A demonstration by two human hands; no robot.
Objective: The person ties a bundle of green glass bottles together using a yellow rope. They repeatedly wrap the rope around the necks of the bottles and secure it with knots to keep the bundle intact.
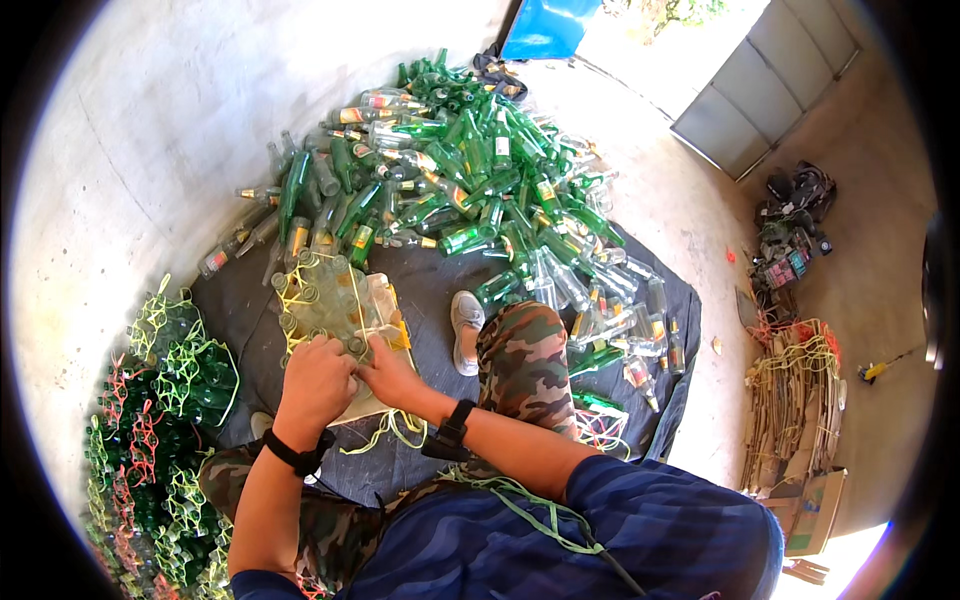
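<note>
A bundle of clear glass bottles [328, 296] stands in front of me with the necks up, packed close and wound about with yellow plastic cord [355, 289]. My left hand [319, 379] is curled at the bundle's near side, its fingers closed on the cord. Right beside it, my right hand [391, 377] pinches the same cord, and the two hands meet over the nearest bottle necks. The fingertips are partly hidden. A loose cord end [394, 433] trails below the hands onto the dark sheet [420, 277]. Green string [525, 502] lies across my lap.
A large heap of loose green and clear bottles [472, 165] spreads beyond the bundle. Cord-tied bottle bundles [180, 375] stand at left by the wall. On the right are stacked flattened cardboard [795, 405], a dark pile of bags [799, 202] and a metal door [757, 90].
</note>
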